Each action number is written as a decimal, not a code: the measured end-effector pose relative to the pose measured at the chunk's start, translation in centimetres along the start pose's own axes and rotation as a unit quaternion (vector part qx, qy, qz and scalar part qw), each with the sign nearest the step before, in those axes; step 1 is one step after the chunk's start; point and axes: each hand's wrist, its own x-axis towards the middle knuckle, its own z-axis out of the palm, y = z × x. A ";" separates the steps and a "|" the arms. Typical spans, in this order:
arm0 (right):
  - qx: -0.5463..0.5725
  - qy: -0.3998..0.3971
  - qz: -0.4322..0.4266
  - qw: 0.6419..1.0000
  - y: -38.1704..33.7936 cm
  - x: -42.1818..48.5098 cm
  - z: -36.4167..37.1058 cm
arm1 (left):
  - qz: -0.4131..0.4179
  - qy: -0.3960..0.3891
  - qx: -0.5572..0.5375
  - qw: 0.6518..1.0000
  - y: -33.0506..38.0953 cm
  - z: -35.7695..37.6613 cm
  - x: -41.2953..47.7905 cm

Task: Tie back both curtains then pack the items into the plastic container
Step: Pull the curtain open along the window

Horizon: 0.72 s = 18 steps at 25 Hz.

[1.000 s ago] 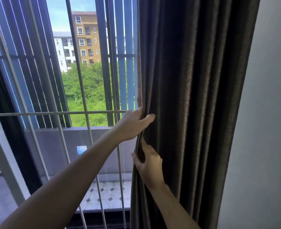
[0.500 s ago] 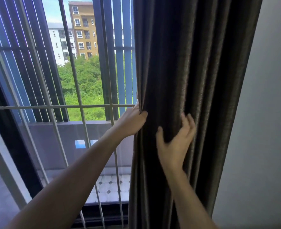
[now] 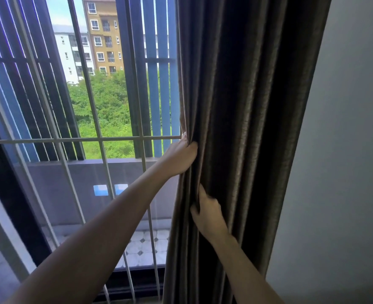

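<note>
A dark brown curtain [image 3: 247, 106] hangs bunched in folds at the right side of the window, against the grey wall. My left hand [image 3: 180, 157] grips the curtain's left edge at the height of the horizontal window bar, thumb on the front and fingers behind the cloth. Lower down, my right hand [image 3: 209, 212] pinches a front fold, its fingertips tucked into the pleats. No tie-back, plastic container or other items are in view.
A white metal window grille [image 3: 71, 140] covers the glass to the left of the curtain, with a balcony and buildings beyond. A plain grey wall [image 3: 345, 150] fills the right side.
My right hand has dropped from a flat, open touch higher on the curtain's front to a lower fold, which it now pinches. My left hand keeps its grip on the edge.
</note>
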 end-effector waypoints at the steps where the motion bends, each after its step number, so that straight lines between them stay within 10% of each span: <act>1: -0.009 0.000 -0.003 1.000 0.0 0.1 0.1 | -0.001 -0.010 -0.020 1.000 0.3 0.1 -0.3; 12: -0.058 -0.082 -0.020 0.995 -2.2 -0.3 -0.9 | 0.050 0.030 0.057 0.997 0.4 1.6 -0.2; 18: 0.032 0.432 -0.127 0.892 -3.7 2.8 -8.2 | 0.050 0.067 0.108 0.991 -0.6 0.3 -0.4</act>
